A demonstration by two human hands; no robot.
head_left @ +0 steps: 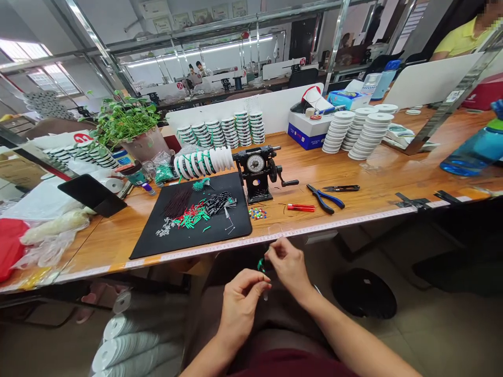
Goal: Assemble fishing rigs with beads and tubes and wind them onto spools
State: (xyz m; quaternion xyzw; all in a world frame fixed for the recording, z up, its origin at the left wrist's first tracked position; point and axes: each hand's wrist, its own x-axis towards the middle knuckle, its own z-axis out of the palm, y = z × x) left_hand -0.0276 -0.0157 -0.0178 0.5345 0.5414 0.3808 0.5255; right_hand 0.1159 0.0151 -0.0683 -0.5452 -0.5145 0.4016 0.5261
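Observation:
Both hands are over my lap, in front of the table edge. My left hand (pixel 244 298) is closed in a pinch on something too thin to make out. Slightly higher and to the right, my right hand (pixel 286 263) is pinched too; a small green and dark piece (pixel 261 264) shows beside its fingertips, and I cannot tell exactly how it is held. On the table, a black mat (pixel 153 235) bears piles of red, green and black small parts (pixel 194 213). Behind the mat's right end stands a black hand-crank winder (pixel 257 175) with white spools (pixel 206 161) on its shaft.
Blue-handled pliers (pixel 326 199), black snips (pixel 341 188), a red tool (pixel 301 208) and colored beads (pixel 257 213) lie near the front edge. Stacked white spools (pixel 367 131), a blue box (pixel 308 131) and a potted plant (pixel 137 136) stand behind. A person in yellow sits far right.

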